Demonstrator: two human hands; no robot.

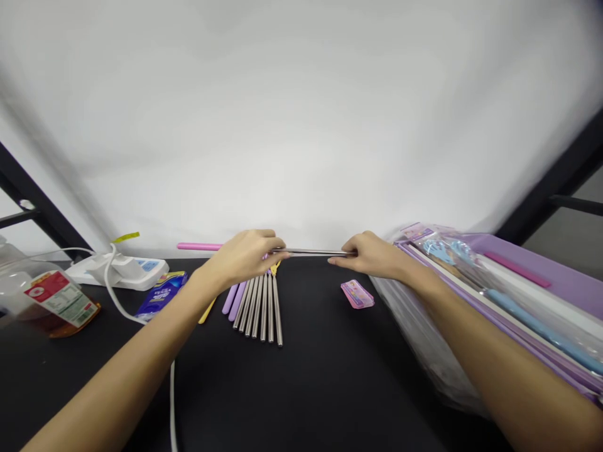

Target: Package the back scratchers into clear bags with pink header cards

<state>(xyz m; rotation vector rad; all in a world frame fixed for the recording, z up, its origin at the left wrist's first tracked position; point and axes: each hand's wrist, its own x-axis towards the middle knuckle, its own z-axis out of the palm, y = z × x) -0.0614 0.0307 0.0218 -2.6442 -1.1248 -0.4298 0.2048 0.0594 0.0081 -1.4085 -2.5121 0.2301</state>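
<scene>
Between my two hands, level above the black table (311, 389), runs a thin metal chopstick (313, 252). A pink handle (198, 246) sticks out to the left of my left hand (252, 252), roughly in line with the metal, and seems to be its other end. My left hand is closed around the middle part. Thumb and fingers of my right hand (370, 252) pinch the right tip. Below my left hand several metal chopsticks (264, 307) lie fanned out, beside purple handles (234, 301) and a yellow handle (207, 311). Their far ends are partly hidden by my hand.
A small stack of pink cards (358, 294) lies near my right hand. On the right stands a purple box (570, 289) with plastic-wrapped packages (518, 307). At left are a white power strip (151, 273) with its cable, a blue packet (162, 294) and a labelled bottle (61, 301).
</scene>
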